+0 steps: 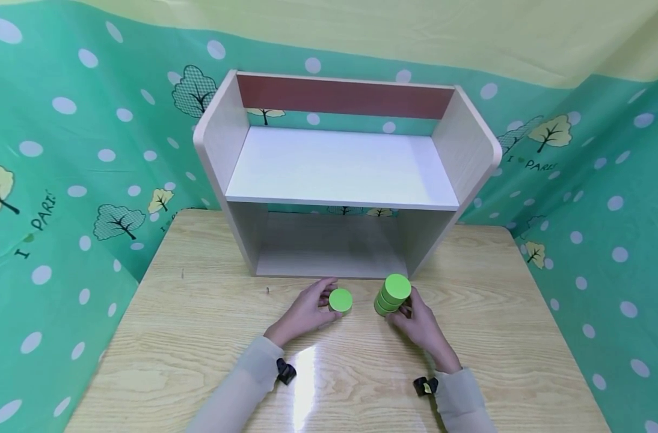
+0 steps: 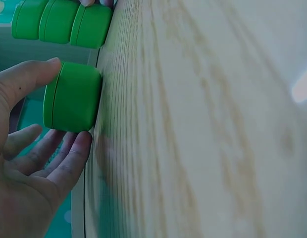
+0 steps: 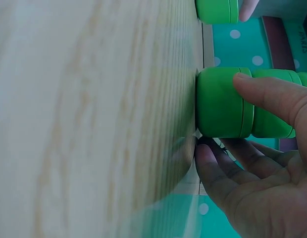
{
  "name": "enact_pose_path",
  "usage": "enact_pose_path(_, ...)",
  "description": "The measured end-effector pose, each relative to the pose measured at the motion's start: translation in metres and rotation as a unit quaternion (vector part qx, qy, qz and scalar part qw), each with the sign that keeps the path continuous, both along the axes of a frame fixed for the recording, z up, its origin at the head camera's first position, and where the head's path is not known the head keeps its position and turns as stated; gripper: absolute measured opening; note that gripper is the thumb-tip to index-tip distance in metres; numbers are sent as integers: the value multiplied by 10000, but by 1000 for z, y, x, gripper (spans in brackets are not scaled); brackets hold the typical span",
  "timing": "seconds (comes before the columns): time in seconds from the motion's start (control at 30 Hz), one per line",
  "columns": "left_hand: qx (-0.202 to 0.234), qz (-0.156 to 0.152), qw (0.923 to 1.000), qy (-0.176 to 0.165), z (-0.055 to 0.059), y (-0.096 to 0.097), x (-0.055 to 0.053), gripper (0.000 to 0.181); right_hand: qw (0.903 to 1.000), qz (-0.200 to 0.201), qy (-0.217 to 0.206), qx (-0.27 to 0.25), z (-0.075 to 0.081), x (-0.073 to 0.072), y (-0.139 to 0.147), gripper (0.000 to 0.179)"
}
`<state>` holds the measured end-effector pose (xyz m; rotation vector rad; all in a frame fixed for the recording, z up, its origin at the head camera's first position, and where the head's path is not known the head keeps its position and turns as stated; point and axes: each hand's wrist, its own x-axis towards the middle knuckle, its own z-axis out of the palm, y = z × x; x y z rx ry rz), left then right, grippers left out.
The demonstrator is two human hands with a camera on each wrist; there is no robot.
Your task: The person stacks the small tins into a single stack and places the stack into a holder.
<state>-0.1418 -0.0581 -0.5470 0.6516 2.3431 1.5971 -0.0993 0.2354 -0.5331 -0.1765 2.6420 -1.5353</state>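
Observation:
A small round green lidded tin [image 1: 340, 299] stands upright on the table. My left hand [image 1: 309, 311] grips it, the thumb at its lid [image 2: 50, 96] on one side and the curled fingers [image 2: 69, 161] on the other. To its right, three like tins form an upright stack [image 1: 394, 293]. The right hand [image 1: 420, 322] holds that stack low down, with its thumb [image 3: 265, 89] against the bottom tin [image 3: 220, 101] and the fingers [image 3: 228, 176] round the opposite side. A short gap separates the stack from the single tin.
Just behind the hands stands a two-level white shelf unit [image 1: 340, 168] with a dark red back strip [image 1: 345, 95]. Its front bottom edge lies close to the tins. Green dotted cloth [image 1: 58, 150] hangs behind and beside the wooden table [image 1: 199, 355].

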Motion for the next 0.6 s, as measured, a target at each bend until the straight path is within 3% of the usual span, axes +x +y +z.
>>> enact_pose_path(0.6,-308,40,9995,35,-2,1,0,73,10000,-26,-24,2,0,-1,0,74)
